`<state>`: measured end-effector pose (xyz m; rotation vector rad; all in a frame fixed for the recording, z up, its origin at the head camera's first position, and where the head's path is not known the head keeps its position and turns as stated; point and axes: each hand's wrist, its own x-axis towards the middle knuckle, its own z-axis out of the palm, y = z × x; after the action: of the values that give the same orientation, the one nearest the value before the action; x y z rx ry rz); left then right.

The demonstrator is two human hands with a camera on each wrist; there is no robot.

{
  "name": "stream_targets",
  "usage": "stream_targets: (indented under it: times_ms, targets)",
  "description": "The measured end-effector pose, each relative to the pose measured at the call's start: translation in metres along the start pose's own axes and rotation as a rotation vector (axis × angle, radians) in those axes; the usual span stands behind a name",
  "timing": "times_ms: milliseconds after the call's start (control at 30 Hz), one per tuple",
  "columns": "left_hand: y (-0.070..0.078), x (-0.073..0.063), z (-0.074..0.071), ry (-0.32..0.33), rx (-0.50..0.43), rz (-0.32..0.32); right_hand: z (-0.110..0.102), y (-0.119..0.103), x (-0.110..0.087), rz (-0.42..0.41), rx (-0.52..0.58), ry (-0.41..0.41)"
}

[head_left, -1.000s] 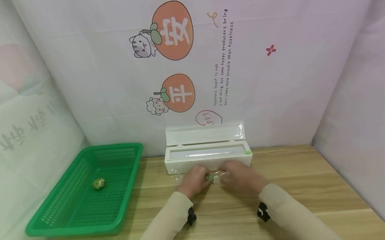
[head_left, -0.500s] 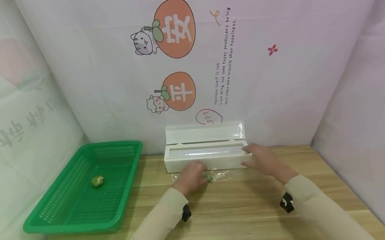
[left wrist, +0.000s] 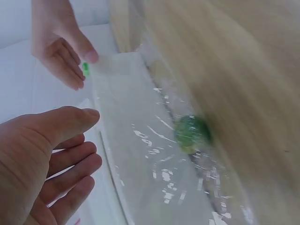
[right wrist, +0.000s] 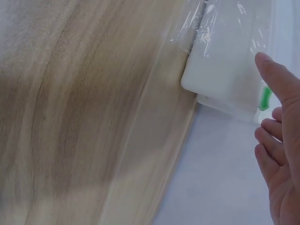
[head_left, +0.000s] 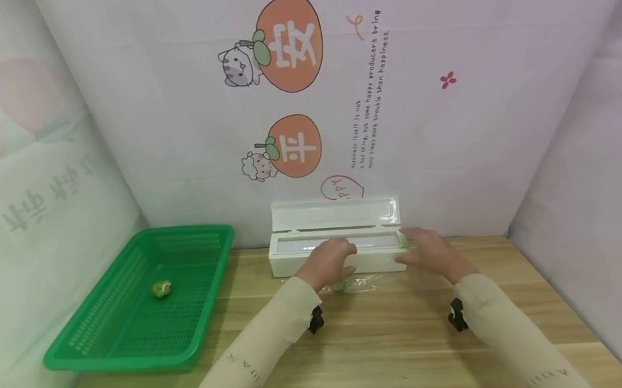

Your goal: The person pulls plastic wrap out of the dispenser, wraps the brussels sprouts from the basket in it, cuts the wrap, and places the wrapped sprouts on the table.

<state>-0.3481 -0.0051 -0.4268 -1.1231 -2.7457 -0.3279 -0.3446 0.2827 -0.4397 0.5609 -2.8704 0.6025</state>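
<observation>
walls: pale printed cloth backdrop (head_left: 455,137) on far, left and right sides, orange cartoon fruit with cat and sheep, small text | table: light wood-grain tabletop (head_left: 389,353) | left: green mesh basket (head_left: 103,355) | light: soft, even

The white box (right wrist: 220,70) lies on the wooden table (right wrist: 79,112) by its far edge. Crinkled film (right wrist: 194,23) hangs over the box's front. Just beside the box's end — the right hand (right wrist: 281,140), fingers loosely bent, holding nothing — near a green tab (right wrist: 265,98).
</observation>
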Motion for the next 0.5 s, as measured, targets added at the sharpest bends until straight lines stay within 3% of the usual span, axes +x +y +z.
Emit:
stream_targets:
  times_ms: [300, 500]
  targets:
    - [0.024, 0.028, -0.005, -0.028, -0.026, -0.024, 0.007, 0.016, 0.009, -0.015, -0.035, 0.010]
    - [0.031, 0.042, 0.000, 0.010, -0.033, -0.012, 0.008, 0.017, 0.009, -0.021, -0.047, 0.011]
